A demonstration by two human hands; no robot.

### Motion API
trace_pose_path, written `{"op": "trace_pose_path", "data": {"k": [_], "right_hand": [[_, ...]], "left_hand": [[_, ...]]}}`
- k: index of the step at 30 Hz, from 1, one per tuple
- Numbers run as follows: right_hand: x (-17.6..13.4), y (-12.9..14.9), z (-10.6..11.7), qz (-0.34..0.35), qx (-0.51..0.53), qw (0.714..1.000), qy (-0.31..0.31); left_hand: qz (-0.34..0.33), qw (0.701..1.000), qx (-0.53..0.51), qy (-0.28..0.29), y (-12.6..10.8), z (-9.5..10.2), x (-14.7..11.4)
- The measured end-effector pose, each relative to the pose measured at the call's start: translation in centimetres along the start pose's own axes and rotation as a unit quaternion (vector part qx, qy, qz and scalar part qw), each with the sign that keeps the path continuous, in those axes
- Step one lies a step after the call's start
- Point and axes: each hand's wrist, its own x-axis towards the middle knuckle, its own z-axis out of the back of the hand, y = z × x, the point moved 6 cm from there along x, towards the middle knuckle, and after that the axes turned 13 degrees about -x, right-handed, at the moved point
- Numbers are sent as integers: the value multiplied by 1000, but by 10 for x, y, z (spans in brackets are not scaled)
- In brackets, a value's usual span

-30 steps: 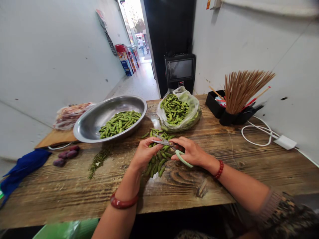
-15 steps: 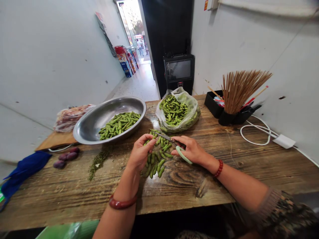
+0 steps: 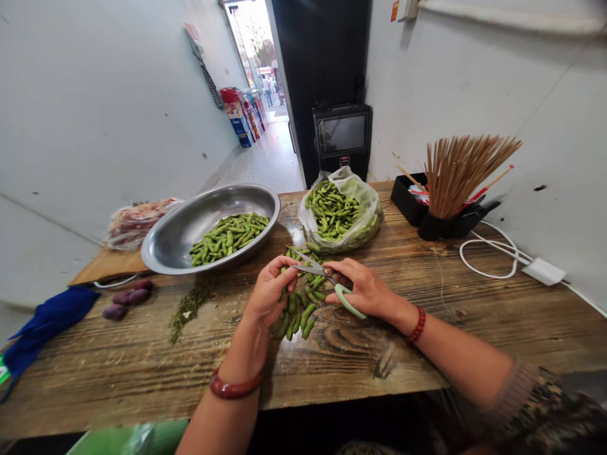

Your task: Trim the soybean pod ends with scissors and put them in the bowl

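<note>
My right hand (image 3: 363,287) grips scissors (image 3: 348,300) with pale green handles, its fingers in the loops. The blades are spread apart and point left, the lower one reaching the fingertips of my left hand (image 3: 272,291). That hand is closed in a pinch on a green soybean pod, mostly hidden by the fingers. Beneath both hands, loose soybean pods (image 3: 307,313) lie in a pile on the wooden table. Behind them stands a clear plastic bag (image 3: 370,221) full of pods. A wide steel basin (image 3: 164,243) at the left holds more pods.
Dark stem trimmings (image 3: 186,313) and several purple round things (image 3: 127,297) lie left of my hands. A blue cloth (image 3: 50,322) is at the far left, near a bagged pile (image 3: 140,221) on a board. Right are a skewer holder (image 3: 434,227) and a white cable (image 3: 490,276).
The scissor blades have spread apart, and the lower blade now meets my left fingertips. My left hand stays pinched in nearly the same place. The whole view has shifted slightly.
</note>
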Motion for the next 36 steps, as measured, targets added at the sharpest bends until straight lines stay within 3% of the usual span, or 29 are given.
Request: {"op": "trace_pose_path", "data": {"k": [36], "right_hand": [[1,0,1,-12,33,999,1]], "left_hand": [[-15,999,31,13,-2,-3,-1]]}}
